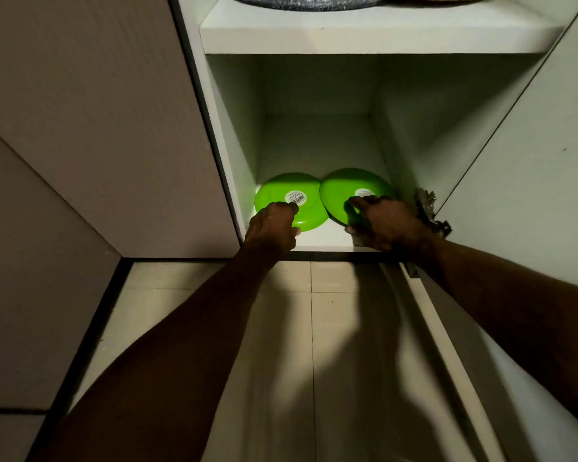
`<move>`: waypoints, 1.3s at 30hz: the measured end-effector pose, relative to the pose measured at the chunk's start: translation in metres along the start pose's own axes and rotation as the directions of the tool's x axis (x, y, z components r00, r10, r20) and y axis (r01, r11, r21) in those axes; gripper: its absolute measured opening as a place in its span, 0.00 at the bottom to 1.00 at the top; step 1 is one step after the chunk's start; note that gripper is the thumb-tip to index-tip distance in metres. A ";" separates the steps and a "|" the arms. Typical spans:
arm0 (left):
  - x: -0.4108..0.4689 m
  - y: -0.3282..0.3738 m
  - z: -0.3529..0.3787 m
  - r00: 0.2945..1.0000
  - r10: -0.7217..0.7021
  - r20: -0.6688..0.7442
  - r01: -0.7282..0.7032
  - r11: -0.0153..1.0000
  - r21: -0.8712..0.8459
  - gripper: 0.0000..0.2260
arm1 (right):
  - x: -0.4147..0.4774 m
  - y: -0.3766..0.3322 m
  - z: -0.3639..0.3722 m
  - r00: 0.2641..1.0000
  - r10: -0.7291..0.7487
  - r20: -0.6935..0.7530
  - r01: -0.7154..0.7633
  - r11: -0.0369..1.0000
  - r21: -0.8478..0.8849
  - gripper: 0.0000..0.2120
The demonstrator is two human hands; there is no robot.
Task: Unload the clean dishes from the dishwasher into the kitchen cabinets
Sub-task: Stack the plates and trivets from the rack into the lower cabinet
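Note:
Two bright green plates lie upside down on the bottom shelf [317,240] of an open white cabinet, each with a white barcode label on its base. My left hand [272,225] grips the near rim of the left green plate [281,198], which lies flat. The right green plate [342,190] is tilted, its near edge lifted off the shelf, and my right hand [386,223] holds it by that edge with curled fingers. The two plates touch at their rims.
An upper shelf [374,36] carries a speckled grey dish [301,1] and a woven mat. The cabinet door [528,181] stands open on the right, its metal hinge [429,211] beside my right wrist. A closed cabinet front [97,128] is to the left; tiled floor [314,361] below.

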State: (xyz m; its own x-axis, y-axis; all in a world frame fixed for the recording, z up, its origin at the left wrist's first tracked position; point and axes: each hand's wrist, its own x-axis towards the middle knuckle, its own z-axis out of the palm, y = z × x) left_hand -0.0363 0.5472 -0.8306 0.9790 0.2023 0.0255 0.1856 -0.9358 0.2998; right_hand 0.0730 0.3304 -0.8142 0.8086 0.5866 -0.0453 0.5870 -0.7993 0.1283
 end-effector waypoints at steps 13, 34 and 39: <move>-0.004 0.003 -0.005 0.999 0.022 0.038 -0.025 0.996 0.087 0.13 | -0.011 -0.001 -0.005 0.994 -0.107 0.006 0.106 0.993 0.041 0.28; -0.011 0.014 -0.019 0.997 0.019 0.074 -0.032 0.985 0.172 0.16 | -0.011 -0.002 -0.005 0.991 -0.130 0.034 0.129 0.991 0.040 0.27; -0.012 0.014 -0.020 0.997 0.027 0.077 -0.042 0.977 0.207 0.16 | -0.013 -0.003 -0.004 0.991 -0.128 0.025 0.127 0.991 0.037 0.27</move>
State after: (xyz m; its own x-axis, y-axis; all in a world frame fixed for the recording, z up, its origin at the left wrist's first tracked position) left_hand -0.0475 0.5373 -0.8080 0.9872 0.1543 -0.0400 0.1575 -0.9830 0.0944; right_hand 0.0606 0.3259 -0.8105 0.7276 0.6805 -0.0866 0.6860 -0.7226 0.0851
